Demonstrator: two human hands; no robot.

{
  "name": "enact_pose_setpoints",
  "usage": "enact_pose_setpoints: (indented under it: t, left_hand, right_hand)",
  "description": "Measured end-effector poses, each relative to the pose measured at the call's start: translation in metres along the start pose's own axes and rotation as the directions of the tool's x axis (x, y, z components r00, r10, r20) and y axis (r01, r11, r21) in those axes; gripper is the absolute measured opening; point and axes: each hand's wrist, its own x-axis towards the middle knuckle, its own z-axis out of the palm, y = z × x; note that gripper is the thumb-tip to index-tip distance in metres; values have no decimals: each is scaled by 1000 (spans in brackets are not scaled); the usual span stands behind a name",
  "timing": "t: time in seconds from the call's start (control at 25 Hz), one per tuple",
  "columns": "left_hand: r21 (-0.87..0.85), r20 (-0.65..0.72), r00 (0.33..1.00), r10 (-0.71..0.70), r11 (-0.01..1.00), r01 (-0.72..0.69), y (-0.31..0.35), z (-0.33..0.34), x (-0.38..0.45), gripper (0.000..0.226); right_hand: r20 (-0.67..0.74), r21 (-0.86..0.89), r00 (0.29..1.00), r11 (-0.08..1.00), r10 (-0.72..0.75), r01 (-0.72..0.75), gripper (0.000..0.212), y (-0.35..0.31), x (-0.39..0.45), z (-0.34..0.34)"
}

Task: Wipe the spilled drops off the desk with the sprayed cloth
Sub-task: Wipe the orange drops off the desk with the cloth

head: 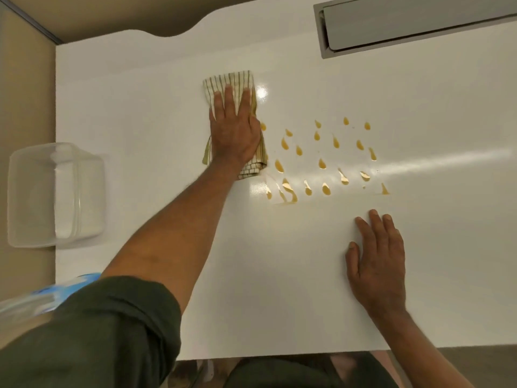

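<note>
A folded cream cloth with olive stripes (236, 81) lies on the white desk (140, 107), left of centre. My left hand (233, 130) presses flat on top of it, fingers spread, palm covering its middle. Several amber drops (321, 163) are scattered across the desk just right of the cloth; the nearest one touches the cloth's right edge. My right hand (376, 259) rests flat on the bare desk below the drops, holding nothing.
A clear plastic container (56, 194) stands at the desk's left edge. A grey cable tray slot (405, 26) is set into the far right of the desk. A blue-and-white bottle (56, 292) shows at lower left, partly hidden by my sleeve.
</note>
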Motion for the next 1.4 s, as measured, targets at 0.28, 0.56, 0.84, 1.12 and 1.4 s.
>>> enact_pose_setpoints:
  t: [0.28,0.56,0.84,1.12,1.4]
  left_hand:
    - [-26,27,934,355,935,-354,39,22,-147,66]
    - [9,5,993,120,993,-121,-22,9,-110,59]
    - [32,30,994,105,994,-106,31,-1,-19,69]
    - [-44,63,940,334,942,-332,17,20,-214,63]
    - [47,12,1000,-23,999,22,-71,-1,-115,61]
  right_hand:
    - [29,-1,999,1000,17,-17,57,-3,-2,-5]
    - [2,8,1000,1000,14,-14,55,-3,0,-4]
    - [-7,-10,1000,1000,1,-1,55,-5,-2,-4]
    - [18,29,1000,999,24,-24,56,-6,-1,-9]
    - [-32,9,999,1000,8,-8,55,-5,-3,-3]
